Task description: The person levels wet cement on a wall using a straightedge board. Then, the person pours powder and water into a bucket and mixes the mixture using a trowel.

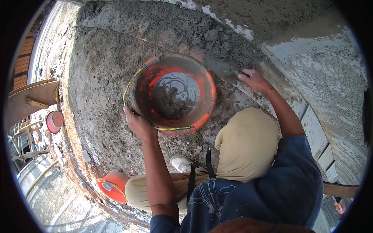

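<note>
An orange-red bucket [208,83], smeared with grey mortar, stands in front of me. Wet mortar [171,103] lies in its bottom. My left hand [136,123] is closed on the yellow rope handle [126,93] at the bucket's near left rim. My right hand [254,80] grips the dark handle of a trowel [217,65] to the right of the bucket. The trowel's grey blade is by the bucket's far right rim, against a heap of loose mortar [210,37] along the wall's foot.
A plastered wall [322,66] rises on the right. A second orange bucket [114,186] stands by my left knee, and a small red bucket [54,121] is farther left near boards [35,97]. A person's hand [340,206] shows at the lower right.
</note>
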Motion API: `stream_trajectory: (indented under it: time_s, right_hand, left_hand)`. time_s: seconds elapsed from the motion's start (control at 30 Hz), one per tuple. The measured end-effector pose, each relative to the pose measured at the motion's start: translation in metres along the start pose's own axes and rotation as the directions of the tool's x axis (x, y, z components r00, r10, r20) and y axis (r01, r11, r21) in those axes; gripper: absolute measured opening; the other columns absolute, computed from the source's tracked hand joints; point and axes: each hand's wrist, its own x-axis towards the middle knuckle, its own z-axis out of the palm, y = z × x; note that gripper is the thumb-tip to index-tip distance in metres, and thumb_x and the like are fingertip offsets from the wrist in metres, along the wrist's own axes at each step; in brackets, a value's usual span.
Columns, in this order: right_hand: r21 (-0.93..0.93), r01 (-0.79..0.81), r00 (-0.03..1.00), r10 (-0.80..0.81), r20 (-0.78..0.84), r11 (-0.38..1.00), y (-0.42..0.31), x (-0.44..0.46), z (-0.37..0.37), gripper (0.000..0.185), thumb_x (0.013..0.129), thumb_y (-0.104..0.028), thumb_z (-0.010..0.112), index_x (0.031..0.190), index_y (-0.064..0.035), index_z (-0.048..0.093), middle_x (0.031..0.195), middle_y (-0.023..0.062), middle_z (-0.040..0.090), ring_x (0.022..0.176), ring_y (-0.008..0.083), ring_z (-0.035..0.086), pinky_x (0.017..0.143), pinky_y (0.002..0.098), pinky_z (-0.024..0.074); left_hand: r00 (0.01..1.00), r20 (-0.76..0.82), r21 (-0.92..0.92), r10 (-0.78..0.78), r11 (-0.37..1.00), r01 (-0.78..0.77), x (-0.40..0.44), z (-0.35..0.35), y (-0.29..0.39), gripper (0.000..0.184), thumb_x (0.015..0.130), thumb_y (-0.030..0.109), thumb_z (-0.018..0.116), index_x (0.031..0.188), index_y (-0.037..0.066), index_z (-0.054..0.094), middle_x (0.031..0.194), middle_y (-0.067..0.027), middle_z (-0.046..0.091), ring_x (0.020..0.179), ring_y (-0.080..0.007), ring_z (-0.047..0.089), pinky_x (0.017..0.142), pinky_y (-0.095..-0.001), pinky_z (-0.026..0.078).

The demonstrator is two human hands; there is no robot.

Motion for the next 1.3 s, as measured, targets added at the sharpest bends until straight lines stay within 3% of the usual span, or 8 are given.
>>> stream_trajectory:
  time_s: [0.1, 0.2, 0.4, 0.63, 0.73, 0.83, 1.17, 1.3]
  right_hand:
    - [-0.550, 0.232, 0.949, -0.311, -0.054, 0.802, 0.022, 0.003, 0.015, 0.057, 0.090, -0.052, 0.059, 0.118, -0.0029, 0.064, 0.108, 0.0199, 0.068, 0.097, 0.0338, 0.067, 0.085, 0.0435, 0.0518]
    - [-0.387, -0.013, 0.938, -0.123, -0.324, 0.922, -0.008, 0.065, 0.017, 0.060, 0.089, -0.055, 0.057, 0.123, -0.0053, 0.063, 0.124, 0.0233, 0.061, 0.119, 0.0392, 0.055, 0.099, 0.0476, 0.0448]
    - [-0.345, -0.170, 0.900, 0.003, -0.435, 0.923, -0.101, 0.158, 0.000, 0.059, 0.090, -0.055, 0.056, 0.125, -0.0077, 0.062, 0.122, 0.0180, 0.064, 0.116, 0.0364, 0.058, 0.096, 0.0478, 0.0465]
    - [-0.328, -0.097, 0.832, -0.104, -0.545, 0.940, -0.081, 0.139, 0.013, 0.055, 0.089, -0.054, 0.058, 0.119, -0.0074, 0.064, 0.120, 0.0177, 0.064, 0.114, 0.0370, 0.059, 0.092, 0.0500, 0.0474]
    - [-0.343, -0.061, 0.834, -0.141, -0.534, 0.937, -0.083, 0.113, 0.007, 0.055, 0.089, -0.053, 0.059, 0.120, -0.0075, 0.063, 0.118, 0.0184, 0.065, 0.113, 0.0379, 0.059, 0.091, 0.0503, 0.0475]
    - [-0.361, -0.106, 0.851, -0.103, -0.516, 0.927, -0.102, 0.079, 0.001, 0.055, 0.089, -0.053, 0.059, 0.120, -0.0075, 0.063, 0.116, 0.0190, 0.065, 0.111, 0.0386, 0.060, 0.091, 0.0501, 0.0477]
    - [-0.646, 0.000, 0.815, -0.374, -0.442, 0.763, -0.144, -0.028, -0.006, 0.045, 0.088, -0.044, 0.065, 0.115, -0.0078, 0.064, 0.107, 0.0131, 0.068, 0.090, 0.0364, 0.066, 0.078, 0.0471, 0.0519]
    - [-0.737, 0.317, 0.700, -0.672, -0.243, 0.597, -0.142, -0.062, 0.028, 0.039, 0.087, -0.040, 0.067, 0.114, -0.0119, 0.063, 0.094, 0.0098, 0.067, 0.080, 0.0328, 0.067, 0.069, 0.0456, 0.0528]
  left_hand:
    - [0.999, -0.006, -0.007, 0.038, 0.999, -0.038, 0.001, 0.007, 0.001, 0.054, 0.105, 0.040, 0.034, 0.115, -0.008, 0.057, 0.109, -0.0135, 0.062, 0.096, -0.0201, 0.060, 0.087, -0.0345, 0.049]
    - [0.999, 0.013, -0.009, 0.036, 0.999, -0.036, 0.001, 0.010, 0.000, 0.053, 0.106, 0.038, 0.033, 0.115, -0.008, 0.058, 0.110, -0.0131, 0.062, 0.096, -0.0200, 0.060, 0.087, -0.0343, 0.049]
    - [0.998, -0.017, 0.001, 0.066, 0.998, -0.066, -0.004, 0.015, 0.000, 0.052, 0.106, 0.037, 0.035, 0.113, -0.008, 0.058, 0.109, -0.0127, 0.063, 0.096, -0.0197, 0.060, 0.087, -0.0339, 0.050]
    - [1.000, -0.030, 0.064, 0.009, 0.998, -0.007, -0.005, 0.014, 0.001, 0.051, 0.105, 0.035, 0.033, 0.117, -0.008, 0.058, 0.112, -0.0150, 0.062, 0.101, -0.0216, 0.061, 0.090, -0.0339, 0.049]
    - [0.994, -0.057, -0.001, 0.093, 0.996, -0.093, -0.008, 0.021, 0.002, 0.051, 0.103, 0.038, 0.040, 0.107, -0.009, 0.061, 0.101, -0.0125, 0.064, 0.087, -0.0196, 0.059, 0.078, -0.0338, 0.050]
    - [0.999, -0.044, 0.035, 0.030, 0.999, -0.029, -0.005, 0.019, 0.001, 0.051, 0.104, 0.037, 0.037, 0.115, -0.009, 0.059, 0.109, -0.0144, 0.063, 0.096, -0.0220, 0.062, 0.087, -0.0351, 0.049]
    - [0.989, -0.089, 0.027, 0.121, 0.993, -0.119, -0.001, 0.026, 0.001, 0.052, 0.103, 0.036, 0.041, 0.104, -0.011, 0.062, 0.095, -0.0115, 0.065, 0.083, -0.0178, 0.059, 0.074, -0.0336, 0.048]
    - [0.994, -0.034, -0.021, 0.102, 0.995, -0.103, 0.005, 0.025, -0.002, 0.052, 0.103, 0.037, 0.040, 0.105, -0.010, 0.062, 0.097, -0.0121, 0.065, 0.084, -0.0186, 0.059, 0.075, -0.0336, 0.049]
